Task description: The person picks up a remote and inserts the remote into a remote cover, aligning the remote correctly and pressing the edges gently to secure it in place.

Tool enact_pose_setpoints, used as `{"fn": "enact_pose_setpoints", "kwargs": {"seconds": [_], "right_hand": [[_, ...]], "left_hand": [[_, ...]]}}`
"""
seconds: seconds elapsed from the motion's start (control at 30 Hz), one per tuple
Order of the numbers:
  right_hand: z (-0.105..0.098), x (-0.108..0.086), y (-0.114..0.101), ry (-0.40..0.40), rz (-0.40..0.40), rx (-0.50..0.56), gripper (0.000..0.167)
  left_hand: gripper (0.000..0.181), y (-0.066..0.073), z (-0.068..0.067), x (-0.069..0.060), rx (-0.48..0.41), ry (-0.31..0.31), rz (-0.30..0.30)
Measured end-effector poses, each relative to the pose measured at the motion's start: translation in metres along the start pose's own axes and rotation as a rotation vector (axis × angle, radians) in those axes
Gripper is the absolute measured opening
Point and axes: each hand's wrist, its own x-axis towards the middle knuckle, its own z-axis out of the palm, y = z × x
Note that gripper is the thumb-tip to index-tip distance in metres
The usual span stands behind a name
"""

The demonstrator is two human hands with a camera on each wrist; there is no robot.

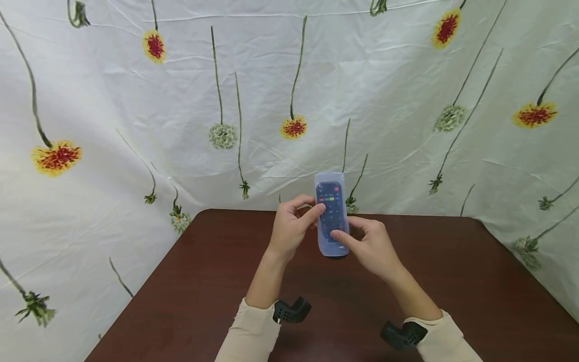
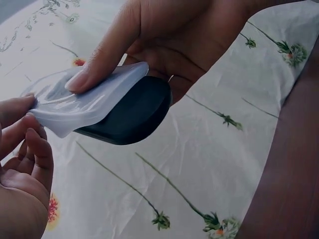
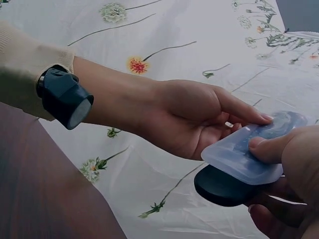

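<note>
Above the table, a dark remote control (image 1: 331, 218) with coloured buttons stands nearly upright inside a translucent, soft-looking cover (image 1: 329, 177). Its rounded black end (image 2: 132, 117) sticks out at the cover's lower end, where the cover's edge stands apart from the remote. My left hand (image 1: 288, 229) grips the upper left side, thumb over the front. With my right hand (image 1: 373, 246) I hold the lower right side, thumb pressed on the cover. The cover hides most of the remote in both wrist views, and several fingertips are out of sight behind it.
A dark reddish-brown table (image 1: 203, 301) lies under both hands. Behind and beside it hangs a white cloth (image 1: 181, 100) printed with flowers. Black bands with cameras sit on the left wrist (image 1: 291, 310) and right wrist (image 1: 403, 335).
</note>
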Motion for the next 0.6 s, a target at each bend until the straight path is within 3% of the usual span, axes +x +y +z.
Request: {"fn": "enact_pose_setpoints", "kwargs": {"seconds": [0.13, 0.27, 0.37, 0.6], "right_hand": [[-0.0001, -0.0003, -0.0001, -0.068, 0.054, -0.004, 0.037], [-0.0013, 0.0002, 0.0003, -0.177, 0.086, -0.037, 0.046], [-0.0012, 0.0007, 0.0011, -0.225, 0.090, -0.042, 0.044], [0.0010, 0.0002, 0.0021, -0.209, 0.094, 0.001, 0.039]], "left_hand": [[0.016, 0.0012, 0.0006, 0.0002, -0.011, 0.032, 0.026], [0.017, 0.0019, -0.0013, 0.0014, -0.084, 0.118, 0.030], [0.017, 0.0025, -0.0022, 0.0025, -0.122, 0.165, 0.038], [0.019, 0.0030, -0.0007, 0.0021, -0.130, 0.138, 0.033]]}}
